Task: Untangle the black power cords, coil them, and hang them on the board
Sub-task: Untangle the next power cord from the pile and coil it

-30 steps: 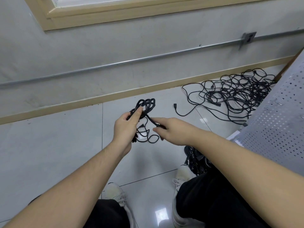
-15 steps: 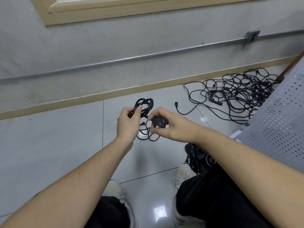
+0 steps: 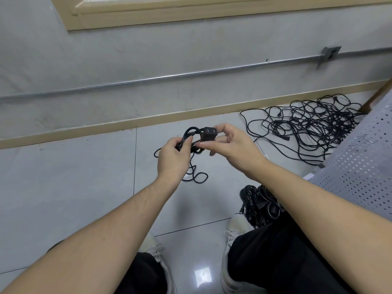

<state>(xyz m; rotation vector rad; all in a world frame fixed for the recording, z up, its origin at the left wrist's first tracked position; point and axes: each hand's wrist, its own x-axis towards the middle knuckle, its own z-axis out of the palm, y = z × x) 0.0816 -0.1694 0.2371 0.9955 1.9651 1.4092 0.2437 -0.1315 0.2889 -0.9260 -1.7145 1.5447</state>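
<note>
a coiled black cord [image 3: 192,137] is gripped in the curled left hand [image 3: 172,159] above the floor [image 3: 84,187], loose loops hanging below. its plug [image 3: 210,133] is pinched by the right hand [image 3: 230,148]. a tangled pile of cords [image 3: 307,126] is spread on the floor near the perforated board [image 3: 360,166].

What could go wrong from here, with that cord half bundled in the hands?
1. The left hand grips the coiled cord, but a loose loop hangs below; it may snag or unravel the coil.
2. The right hand only pinches the plug, so it might slip free.
3. The tangled pile and the coiled bundle by the shoe could trip the person.
</note>
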